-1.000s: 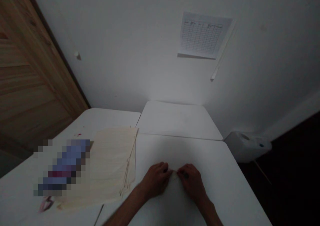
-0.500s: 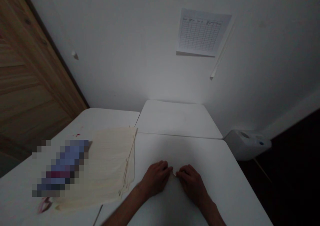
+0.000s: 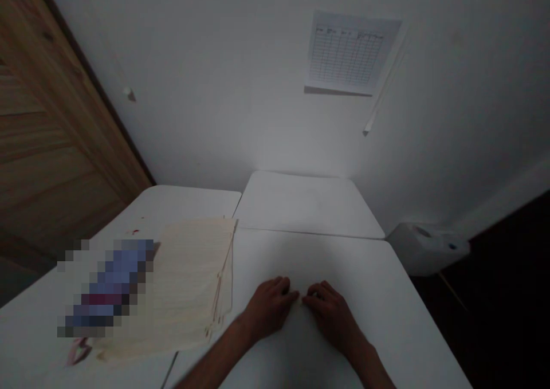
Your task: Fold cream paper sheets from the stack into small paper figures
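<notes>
My left hand and my right hand rest close together over the white table, a narrow gap between their fingertips. Thumb and index finger are pressed together on each hand. Something tiny and pale seems to sit at the fingertips, too small and dim to name. Left of my hands lies a stack of cream-coloured cloth, folded or layered, with loose edges on its right side. Neither hand touches the stack.
A pixelated blue item lies over the cloth's left side, near a pinkish loop. A printed sheet hangs on the wall. A wooden door stands left; a white plastic container is right of the table.
The fingertips have shifted slightly, and the pale bit between them shows less than before. My right hand sits a touch further right. The view has moved very little.
</notes>
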{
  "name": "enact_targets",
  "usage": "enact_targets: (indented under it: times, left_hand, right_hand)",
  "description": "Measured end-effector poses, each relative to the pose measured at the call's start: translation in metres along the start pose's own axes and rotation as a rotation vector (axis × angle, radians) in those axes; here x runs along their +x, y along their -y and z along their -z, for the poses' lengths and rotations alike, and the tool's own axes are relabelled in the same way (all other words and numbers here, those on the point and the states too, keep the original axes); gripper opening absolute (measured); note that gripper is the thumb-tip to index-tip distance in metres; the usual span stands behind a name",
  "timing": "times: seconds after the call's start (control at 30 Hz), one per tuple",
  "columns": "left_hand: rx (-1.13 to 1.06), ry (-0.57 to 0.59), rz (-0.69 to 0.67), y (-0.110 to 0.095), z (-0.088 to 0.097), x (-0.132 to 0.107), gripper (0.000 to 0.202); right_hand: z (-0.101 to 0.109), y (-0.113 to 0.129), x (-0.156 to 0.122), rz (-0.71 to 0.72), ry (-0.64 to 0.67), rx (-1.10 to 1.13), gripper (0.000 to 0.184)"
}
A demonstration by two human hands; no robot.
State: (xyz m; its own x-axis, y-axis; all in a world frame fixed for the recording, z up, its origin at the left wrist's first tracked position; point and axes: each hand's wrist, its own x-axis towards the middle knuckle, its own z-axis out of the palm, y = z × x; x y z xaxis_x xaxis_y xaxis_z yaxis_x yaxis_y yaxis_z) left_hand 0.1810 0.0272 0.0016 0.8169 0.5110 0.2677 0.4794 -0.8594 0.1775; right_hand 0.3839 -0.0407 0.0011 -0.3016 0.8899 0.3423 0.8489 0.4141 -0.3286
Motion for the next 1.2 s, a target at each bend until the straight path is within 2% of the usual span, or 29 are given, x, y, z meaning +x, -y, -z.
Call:
enact_targets:
  times: [0.33, 0.47, 0.6, 0.7, 0.83, 0.97, 1.2]
  left_hand:
    - [0.010, 0.006, 0.021, -0.002, 0.001, 0.000, 0.023]
    - [-0.011, -0.019, -0.017, -0.001, 0.001, 0.000, 0.020]
    - [-0.040, -0.046, -0.111, 0.001, -0.002, 0.000, 0.024]
    - [-0.053, -0.016, -0.159, 0.002, -0.006, 0.001, 0.019]
    - [-0.056, -0.009, -0.177, 0.002, -0.010, 0.000, 0.016]
    - [-0.055, -0.017, -0.168, 0.002, -0.011, -0.001, 0.018]
    - [-0.049, -0.042, -0.140, 0.002, -0.010, -0.002, 0.020]
  right_hand:
    - [0.012, 0.005, 0.000, 0.009, 0.052, 0.042, 0.021]
    - [0.015, 0.009, -0.005, -0.002, 0.047, 0.031, 0.025]
    - [0.012, 0.011, -0.009, -0.028, 0.015, 0.034, 0.026]
    - [0.009, 0.013, -0.012, -0.040, -0.023, 0.043, 0.023]
    - [0.005, 0.014, -0.009, -0.072, -0.064, 0.065, 0.014]
    - [-0.001, 0.012, -0.002, -0.100, -0.103, 0.065, 0.014]
    - [0.000, 0.011, 0.002, -0.050, -0.020, -0.069, 0.030]
